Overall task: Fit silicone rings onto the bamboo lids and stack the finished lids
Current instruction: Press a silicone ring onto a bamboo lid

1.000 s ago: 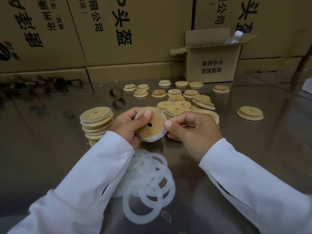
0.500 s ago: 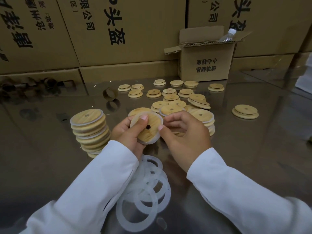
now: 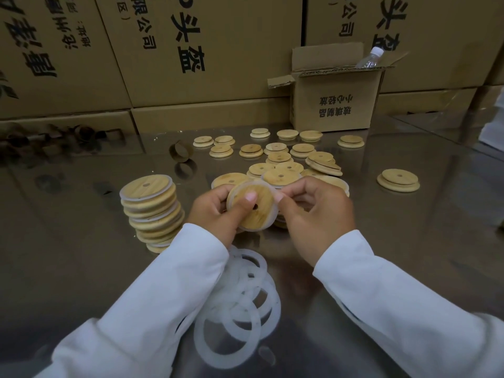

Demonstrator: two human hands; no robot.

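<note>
Compared with a second ago, the left thumb has been moved from the upper rim of the lid (image 3: pixel 263 215) onto its face, beside the centre hole. The ring (image 3: pixel 242 188) is now seen as a pale band around most of the rim. The lid is held above the middle of the bench (image 3: pixel 409 255), tilted toward the camera. It is gripped by the left hand (image 3: pixel 215 211), while the ring is pinched at the lid's right rim by the right hand (image 3: pixel 319 214). Fitting is judged nearly complete; seating on the far side cannot be confirmed. Placement on the stack (image 3: pixel 152 205), just left of the hands, is not yet done.

The bench is a reflective metal sheet. Loose rings (image 3: pixel 200 334) are piled near its front edge, partly under the left sleeve. Bare lids (image 3: pixel 281 156) are scattered toward the far edge, with one (image 3: pixel 398 180) apart to the right. A cardboard core (image 3: pixel 180 151) stands behind the stack. An open box (image 3: pixel 335 105) holding a bottle (image 3: pixel 371 58) is set at the far edge. Printed cartons (image 3: pixel 218 50) are stacked as a wall behind the bench.
</note>
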